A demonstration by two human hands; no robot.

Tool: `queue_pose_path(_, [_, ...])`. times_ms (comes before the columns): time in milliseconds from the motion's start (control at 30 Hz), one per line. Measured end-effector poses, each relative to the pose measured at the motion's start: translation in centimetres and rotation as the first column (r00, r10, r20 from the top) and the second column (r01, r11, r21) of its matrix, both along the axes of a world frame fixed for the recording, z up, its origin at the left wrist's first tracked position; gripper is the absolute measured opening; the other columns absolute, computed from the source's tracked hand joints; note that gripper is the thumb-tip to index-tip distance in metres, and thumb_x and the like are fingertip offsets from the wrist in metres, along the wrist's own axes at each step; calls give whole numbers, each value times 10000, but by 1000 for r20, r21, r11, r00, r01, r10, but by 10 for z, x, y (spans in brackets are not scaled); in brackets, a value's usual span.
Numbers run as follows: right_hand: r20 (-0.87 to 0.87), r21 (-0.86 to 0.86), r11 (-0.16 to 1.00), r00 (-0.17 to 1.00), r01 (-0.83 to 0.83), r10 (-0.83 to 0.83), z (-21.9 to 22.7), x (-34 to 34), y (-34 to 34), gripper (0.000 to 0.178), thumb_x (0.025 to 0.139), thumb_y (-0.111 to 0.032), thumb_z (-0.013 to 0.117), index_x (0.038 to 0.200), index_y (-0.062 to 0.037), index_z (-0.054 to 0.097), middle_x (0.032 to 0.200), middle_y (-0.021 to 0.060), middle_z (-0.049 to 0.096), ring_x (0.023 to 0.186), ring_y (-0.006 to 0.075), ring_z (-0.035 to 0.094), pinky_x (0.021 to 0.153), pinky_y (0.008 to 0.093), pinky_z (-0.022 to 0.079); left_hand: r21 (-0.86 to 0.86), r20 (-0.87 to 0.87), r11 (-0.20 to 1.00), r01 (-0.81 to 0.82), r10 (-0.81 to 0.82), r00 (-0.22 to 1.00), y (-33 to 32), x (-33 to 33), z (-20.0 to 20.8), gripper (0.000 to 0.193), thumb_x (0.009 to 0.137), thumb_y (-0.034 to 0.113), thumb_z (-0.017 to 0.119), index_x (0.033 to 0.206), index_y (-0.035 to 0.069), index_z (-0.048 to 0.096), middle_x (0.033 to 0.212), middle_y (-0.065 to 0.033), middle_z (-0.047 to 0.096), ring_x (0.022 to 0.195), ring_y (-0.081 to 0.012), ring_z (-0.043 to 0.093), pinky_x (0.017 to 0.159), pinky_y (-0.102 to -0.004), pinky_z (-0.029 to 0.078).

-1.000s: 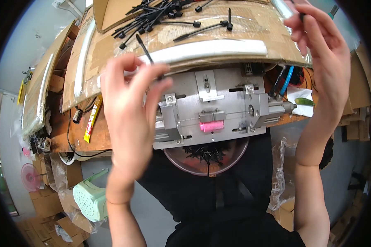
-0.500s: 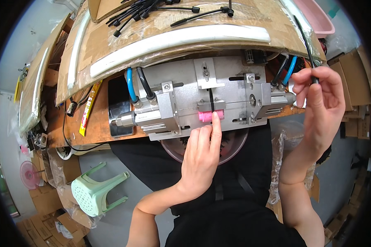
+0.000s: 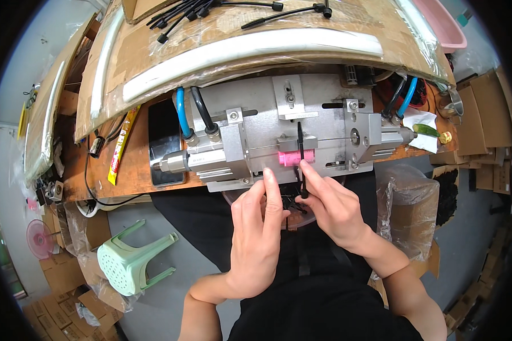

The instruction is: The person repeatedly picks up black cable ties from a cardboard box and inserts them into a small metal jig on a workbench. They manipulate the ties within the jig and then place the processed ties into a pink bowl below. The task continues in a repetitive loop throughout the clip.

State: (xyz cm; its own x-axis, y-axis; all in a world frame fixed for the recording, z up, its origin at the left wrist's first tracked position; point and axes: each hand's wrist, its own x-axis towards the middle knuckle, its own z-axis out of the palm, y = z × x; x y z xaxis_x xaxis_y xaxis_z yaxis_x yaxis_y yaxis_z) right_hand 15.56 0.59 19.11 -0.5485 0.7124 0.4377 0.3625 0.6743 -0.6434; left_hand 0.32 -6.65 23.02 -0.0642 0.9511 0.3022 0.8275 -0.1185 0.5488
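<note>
A thin black rod with a knobbed lower end [image 3: 304, 186] is pinched in my right hand [image 3: 338, 213]. Its upper part lies across the pink block [image 3: 289, 158] at the middle of a grey metal fixture [image 3: 261, 122]. My left hand [image 3: 255, 233] is just left of the rod, index finger stretched up and the other fingers loosely bent. Close to its thumb tip is a small dark rod-like piece [image 3: 286, 220]; whether they touch I cannot tell. Below the fixture, a translucent pinkish bowl [image 3: 228, 196] with black pieces in it is partly hidden by my hands.
Metal cylinders [image 3: 213, 162] with blue and black hoses flank the fixture. Above it, a cardboard-covered shelf [image 3: 210, 68] carries several black rods [image 3: 190, 12]. A phone [image 3: 166, 142] and a yellow packet [image 3: 123, 145] lie left; a green stool [image 3: 128, 258] stands on the floor.
My right hand has come down from the far right, bringing the black rod onto the pink block. My left index finger has left the block, and the rod formerly there has come away.
</note>
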Motion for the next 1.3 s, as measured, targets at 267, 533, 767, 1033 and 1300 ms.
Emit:
queue_pose_path(267, [118, -38, 998, 991, -53, 57, 23, -2, 10, 643, 760, -20, 738, 1348, 53, 486, 777, 113, 550, 678, 249, 543, 617, 367, 467, 62, -27, 998, -2, 4, 1000, 9, -25, 15, 793, 683, -146, 702, 1418, 1, 442, 1167, -146, 523, 1003, -281, 516, 844, -345, 463])
queue_pose_path(533, [108, 660, 741, 960, 125, -258, 130, -36, 156, 223, 861, -51, 626, 1080, -45, 669, 893, 134, 683, 777, 286, 650, 689, 360, 502, 495, -268, 866, 68, 78, 960, 189, -107, 66, 209, 838, 14, 632, 1046, 38, 628, 961, -150, 615, 898, -315, 601, 792, -382, 473])
queue_pose_path(767, [569, 303, 948, 817, -100, -96, 156, -57, 250, 168, 823, -62, 610, 963, -17, 692, 851, 173, 695, 796, 309, 673, 683, 397, 511, 325, -297, 925, 194, -95, 950, 222, -121, 69, 141, 825, -46, 611, 955, 7, 595, 863, -121, 602, 802, -276, 588, 751, -343, 478])
queue_pose_path(1033, [-262, -106, 994, 963, 30, -57, 177, -19, 163, 119, 865, -42, 656, 964, 21, 675, 882, 130, 714, 745, 158, 676, 643, 254, 548, 219, -195, 969, 116, -73, 978, 126, -113, 85, 262, 815, -52, 605, 1059, 39, 627, 893, -129, 611, 834, -283, 597, 753, -361, 480])
queue_pose_path(1300, [-495, -230, 966, 869, -117, -13, 109, 44, 136, 354, 994, -169, 555, 1282, 37, 544, 1037, 172, 670, 863, 155, 655, 597, 195, 500, 136, -233, 987, 81, -48, 971, 15, 3, -14, 735, 683, -5, 752, 1366, -43, 484, 965, -94, 549, 830, -249, 513, 763, -375, 431])
